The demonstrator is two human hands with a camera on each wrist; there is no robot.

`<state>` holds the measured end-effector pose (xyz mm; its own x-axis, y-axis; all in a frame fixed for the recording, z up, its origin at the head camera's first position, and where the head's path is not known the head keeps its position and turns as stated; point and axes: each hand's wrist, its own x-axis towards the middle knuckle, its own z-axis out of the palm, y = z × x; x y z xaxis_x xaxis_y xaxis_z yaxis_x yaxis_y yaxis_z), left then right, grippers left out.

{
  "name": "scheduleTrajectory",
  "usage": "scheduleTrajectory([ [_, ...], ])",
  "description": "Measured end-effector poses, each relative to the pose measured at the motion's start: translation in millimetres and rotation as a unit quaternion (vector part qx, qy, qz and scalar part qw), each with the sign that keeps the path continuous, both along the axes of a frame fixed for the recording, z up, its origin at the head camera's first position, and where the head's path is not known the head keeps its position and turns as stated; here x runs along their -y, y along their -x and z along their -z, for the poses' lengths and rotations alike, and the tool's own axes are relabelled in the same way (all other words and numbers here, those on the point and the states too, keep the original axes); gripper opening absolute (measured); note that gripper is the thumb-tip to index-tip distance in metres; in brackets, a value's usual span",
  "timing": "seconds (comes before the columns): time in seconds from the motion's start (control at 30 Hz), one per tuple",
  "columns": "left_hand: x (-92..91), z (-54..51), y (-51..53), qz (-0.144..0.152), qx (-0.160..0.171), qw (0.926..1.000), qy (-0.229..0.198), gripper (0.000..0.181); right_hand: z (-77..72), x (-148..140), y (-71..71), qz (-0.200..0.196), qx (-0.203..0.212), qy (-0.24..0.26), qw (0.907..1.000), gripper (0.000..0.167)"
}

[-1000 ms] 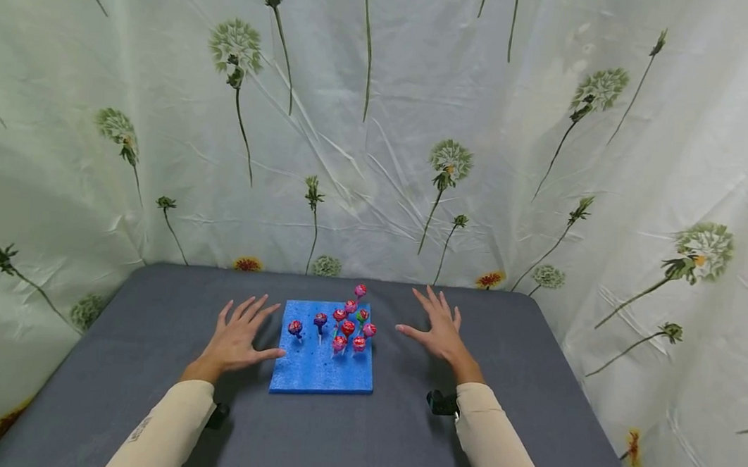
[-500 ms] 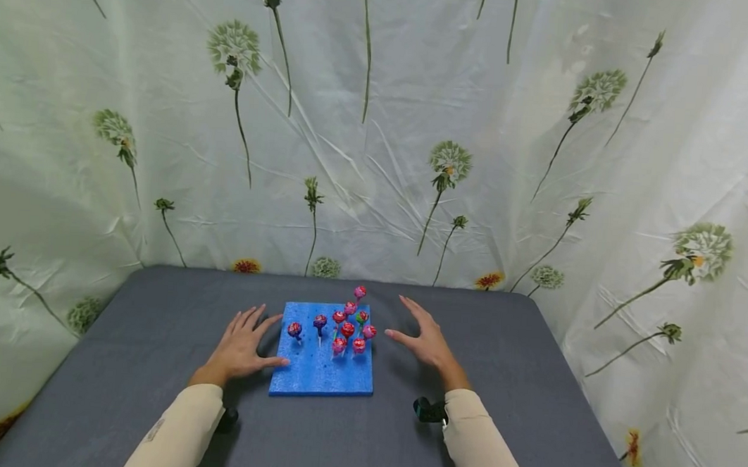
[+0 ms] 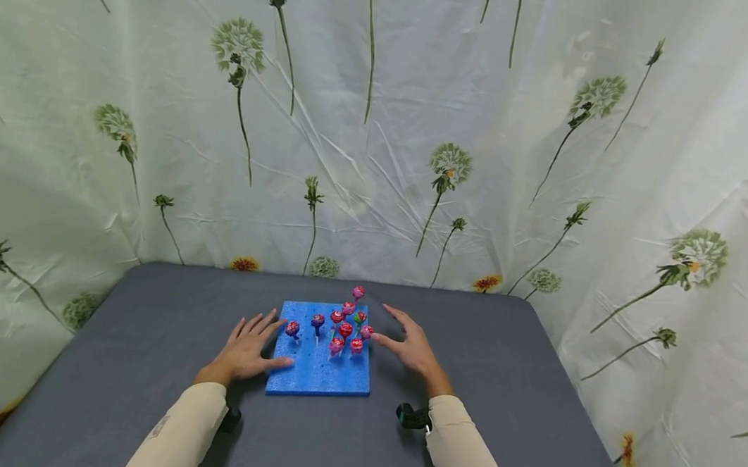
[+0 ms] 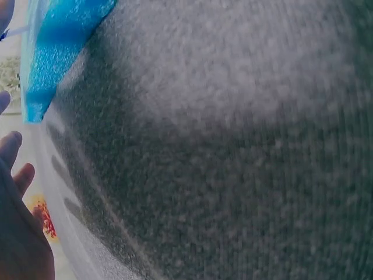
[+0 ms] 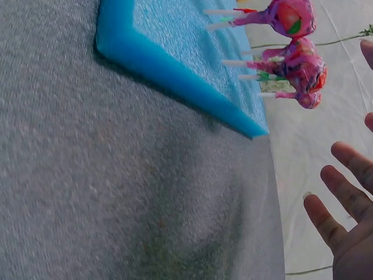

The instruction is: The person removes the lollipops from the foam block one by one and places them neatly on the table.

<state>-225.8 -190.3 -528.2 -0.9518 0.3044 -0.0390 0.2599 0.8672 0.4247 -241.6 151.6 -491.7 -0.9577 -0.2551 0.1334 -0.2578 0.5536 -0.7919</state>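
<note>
A blue foam board (image 3: pixel 318 380) lies flat on the table, with several wrapped lollipops standing in it by their sticks. Toward its left are a red-and-blue lollipop (image 3: pixel 292 329) and a purple lollipop (image 3: pixel 317 321). Red and pink ones crowd the right half, among them a red lollipop (image 3: pixel 345 330) and a pink lollipop (image 3: pixel 367 332). My left hand (image 3: pixel 248 352) is spread at the board's left edge, thumb over the foam; contact is unclear. My right hand (image 3: pixel 411 345) holds nothing, its thumb close to the pink lollipop. The right wrist view shows pink lollipops (image 5: pixel 291 17) beside my extended fingers.
A dark grey cloth covers the table (image 3: pixel 471 323). Behind it and along the sides hangs a pale curtain (image 3: pixel 375 212) printed with dandelions. A dark wrist camera (image 3: pixel 412 417) sits under the right sleeve.
Both hands have moved inward toward the board. The left thumb has come over its left edge, and the right hand has moved left, close to the pink lollipop. The lollipops stand as before.
</note>
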Motion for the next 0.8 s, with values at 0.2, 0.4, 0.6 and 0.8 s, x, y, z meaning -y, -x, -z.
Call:
scheduleTrajectory([
  [0.2, -3.6, 0.3, 0.4, 0.002, -0.009, 1.0, -0.001, 0.094, 3.2, 6, -1.5, -0.016, 0.001, 0.026, 0.9995, 0.06],
  [0.4, -6.9, 2.6, 1.9, 0.001, 0.001, 1.0, 0.006, 0.095, 8.8, 9, -2.0, -0.02, 0.013, 0.039, 0.999, 0.058],
  [0.6, -9.5, 7.2, 3.9, 0.006, 0.004, 0.9999, 0.014, 0.095, 11.4, 12, -4.6, -0.028, 0.014, 0.053, 0.9981, 0.054],
  [0.8, -10.7, 9.6, 4.0, 0.005, 0.009, 0.9999, 0.011, 0.095, 13.9, 16, -5.5, -0.023, 0.02, 0.055, 0.998, 0.049],
])
